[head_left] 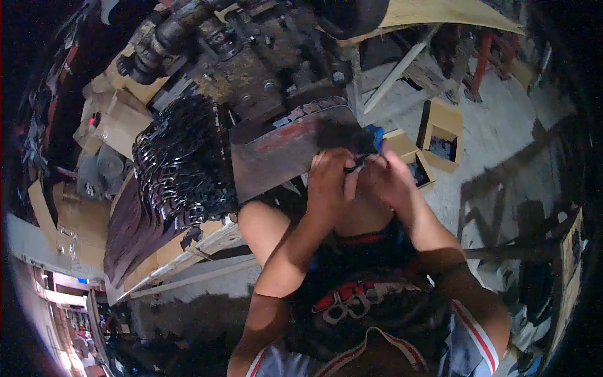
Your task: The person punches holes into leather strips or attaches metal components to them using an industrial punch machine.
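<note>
Close together above my lap are my left hand (328, 179) and my right hand (394, 176). My left hand is closed, its fingers curled around one end of a small black strip (357, 164). The fingers of my right hand pinch at the other side of that strip. A bright blue item (376, 136) sits at the tip of my right hand; its kind is not clear. To the left lies a thick heap of dark belts with metal buckles (182, 169), their straps (138, 239) draped over the bench edge.
A greasy metal machine (251, 69) with a flat plate (270, 160) stands in front of me. Open cardboard boxes (443, 135) with dark pieces inside are on the floor at right. Cardboard (81, 220) and a wooden bench edge (169, 264) lie at left.
</note>
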Tool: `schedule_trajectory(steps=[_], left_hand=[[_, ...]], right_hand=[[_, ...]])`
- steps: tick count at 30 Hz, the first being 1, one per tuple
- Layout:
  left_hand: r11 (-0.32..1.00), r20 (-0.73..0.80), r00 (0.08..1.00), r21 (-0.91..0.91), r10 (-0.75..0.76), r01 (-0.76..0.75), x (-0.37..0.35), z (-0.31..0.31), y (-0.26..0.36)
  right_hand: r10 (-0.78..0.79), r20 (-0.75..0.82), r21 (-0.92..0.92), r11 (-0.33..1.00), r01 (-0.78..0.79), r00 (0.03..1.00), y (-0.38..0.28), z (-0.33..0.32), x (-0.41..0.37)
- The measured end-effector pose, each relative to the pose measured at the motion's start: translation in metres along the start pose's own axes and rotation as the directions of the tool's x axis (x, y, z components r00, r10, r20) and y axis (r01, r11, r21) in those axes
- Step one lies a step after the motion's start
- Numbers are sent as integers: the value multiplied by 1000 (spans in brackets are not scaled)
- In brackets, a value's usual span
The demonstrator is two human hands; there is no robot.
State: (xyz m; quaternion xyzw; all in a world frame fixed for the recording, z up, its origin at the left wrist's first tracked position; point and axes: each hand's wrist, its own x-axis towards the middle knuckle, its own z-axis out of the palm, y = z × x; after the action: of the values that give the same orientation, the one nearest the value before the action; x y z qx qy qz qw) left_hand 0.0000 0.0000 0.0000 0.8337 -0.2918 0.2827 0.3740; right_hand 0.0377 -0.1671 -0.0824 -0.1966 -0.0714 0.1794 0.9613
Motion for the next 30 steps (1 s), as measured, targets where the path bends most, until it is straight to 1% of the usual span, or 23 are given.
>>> schedule_trajectory(steps=[2, 3, 4, 5, 6, 7, 8, 9, 12, 15, 17, 18, 19, 20, 21, 22, 23, 24, 25, 27, 28, 29, 30], left_hand=[[994, 38, 996, 72, -82, 80, -4, 4, 10], [998, 108, 992, 44, -59, 54, -7, 5, 7], [999, 138, 990, -21, -43, 47, -5, 19, 3], [995, 160, 987, -90, -26, 41, -2, 37, -1], [971, 181, 981, -213, -71, 109, 3, 58, -3], [931, 208, 972, -320, -110, 174, 11, 79, -8], [922, 260, 954, -311, -152, 232, 20, 107, -19], [912, 307, 933, -297, -189, 282, 26, 132, -31], [956, 222, 935, 158, -276, 245, 33, 165, -45], [983, 210, 960, 22, -183, 183, 26, 138, -37], [980, 226, 956, -26, -185, 196, 5, 100, -36], [980, 225, 958, -39, -179, 193, -1, 76, -39], [978, 154, 967, 66, -204, 196, -8, 48, -40], [964, 77, 973, 170, -218, 203, -11, 18, -47], [997, -123, 991, 56, -48, 55, -17, -5, -76], [913, -190, 960, 316, -204, 257, -14, -37, -84], [883, -330, 928, 365, -174, 295, -11, -64, -95], [816, -397, 879, 395, -263, 422, -14, -88, -123], [737, -448, 857, 483, -256, 472, -15, -105, -145], [672, -491, 767, 403, -413, 621, -13, -122, -214], [622, -505, 710, 367, -491, 691, -7, -124, -235], [570, -512, 648, 327, -563, 754, 1, -127, -251], [570, -492, 628, 286, -603, 770, 8, -129, -262]], right_hand=[[55, 29, 6, 998, -56, 998, -22, -20, -5], [-137, -93, 139, 979, 149, 986, -15, -21, -7], [-187, -191, 58, 978, 202, 964, -30, -22, -21], [-206, -208, 27, 976, 216, 956, -44, -49, -33], [-303, -309, 22, 946, 325, 901, -56, -54, -46], [-378, -371, -60, 921, 385, 848, -66, -71, -57], [-380, -459, -59, 915, 399, 803, -74, -85, -72], [-381, -536, -60, 907, 416, 754, -83, -95, -82], [-438, -626, -126, 873, 471, 645, -98, -111, -110], [-458, -625, -189, 875, 447, 632, -105, -125, -132], [-471, -603, -179, 867, 466, 644, -102, -136, -134], [-446, -644, -187, 880, 437, 622, -100, -134, -132], [-416, -682, -192, 895, 402, 602, -96, -131, -131], [-416, -635, -189, 900, 392, 650, -91, -133, -127], [-415, -586, -187, 905, 382, 696, -87, -135, -122], [-432, -548, -240, 902, 360, 716, -81, -134, -115], [-446, -534, -288, 895, 341, 718, -75, -123, -108], [-454, -503, -319, 889, 330, 736, -68, -119, -98], [-463, -469, -356, 879, 318, 752, -65, -114, -88], [-510, -411, -477, 827, 298, 756, -56, -91, -66], [-524, -317, -562, 775, 288, 791, -54, -88, -52], [-466, -261, -596, 767, 239, 845, -53, -76, -41], [-489, -192, -686, 687, 240, 851, -49, -59, -29]])
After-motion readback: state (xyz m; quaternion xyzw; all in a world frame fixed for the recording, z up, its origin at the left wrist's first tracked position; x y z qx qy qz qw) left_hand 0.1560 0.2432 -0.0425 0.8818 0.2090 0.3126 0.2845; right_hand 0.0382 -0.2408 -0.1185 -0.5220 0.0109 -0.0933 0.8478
